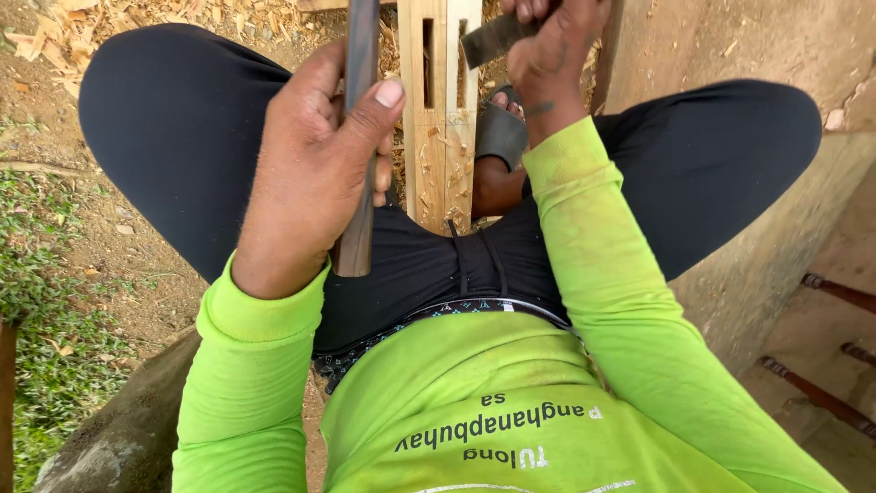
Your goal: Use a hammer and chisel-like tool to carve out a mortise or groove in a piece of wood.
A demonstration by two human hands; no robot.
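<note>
My left hand is closed around a dark wooden handle that runs up out of the top of the view. My right hand grips a flat metal chisel and holds its blade against a pale wooden plank. The plank has long narrow slots cut in it and lies between my legs, pointing away from me. Both arms wear bright green sleeves. The head of the handled tool is out of view.
I sit astride a concrete ledge in black trousers, one foot in a grey sandal next to the plank. Wood chips litter the dirt at the top left. Grass grows at the left; rusty bars lie at the lower right.
</note>
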